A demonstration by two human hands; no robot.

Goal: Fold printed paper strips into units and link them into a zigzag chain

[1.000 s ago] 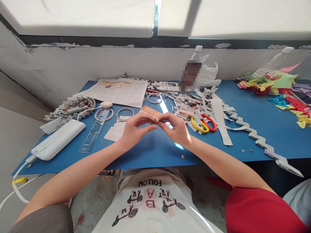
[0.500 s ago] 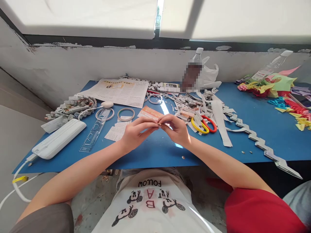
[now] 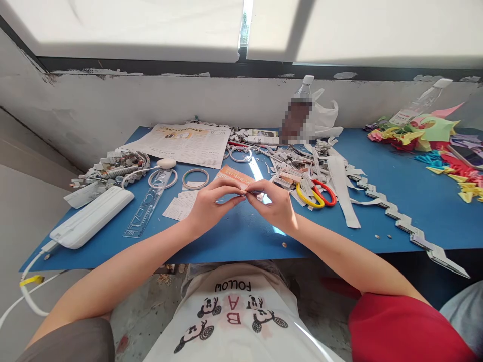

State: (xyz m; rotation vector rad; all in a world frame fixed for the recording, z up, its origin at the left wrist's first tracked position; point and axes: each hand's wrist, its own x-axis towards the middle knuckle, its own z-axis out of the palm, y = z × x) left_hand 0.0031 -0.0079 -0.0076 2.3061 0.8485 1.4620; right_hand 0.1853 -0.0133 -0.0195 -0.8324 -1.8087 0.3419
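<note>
In the middle of the blue table, my left hand (image 3: 211, 203) and my right hand (image 3: 273, 203) meet with their fingertips together. Both are closed in a pinch on a small piece of paper (image 3: 244, 194), which the fingers mostly cover. Just behind the fingertips is an orange-and-white printed paper (image 3: 234, 176); whether it touches them I cannot tell. Scissors (image 3: 310, 196) with yellow and red handles lie to the right of my right hand, partly under paper scraps. Left of my left hand are small printed paper pieces (image 3: 177, 207) and a clear ruler (image 3: 145, 208).
A newspaper sheet (image 3: 188, 143) lies at the back. Tape rolls (image 3: 195, 178), a white power bank-like box (image 3: 91, 217) and a heap of folded paper (image 3: 113, 168) are on the left. Rightward stand a zigzag paper chain (image 3: 403, 221), a blurred bottle (image 3: 298, 113) and colourful folded paper (image 3: 422, 133).
My fingers have shifted slightly while staying pinched together. The visible part of the orange paper behind them looks a little different in position.
</note>
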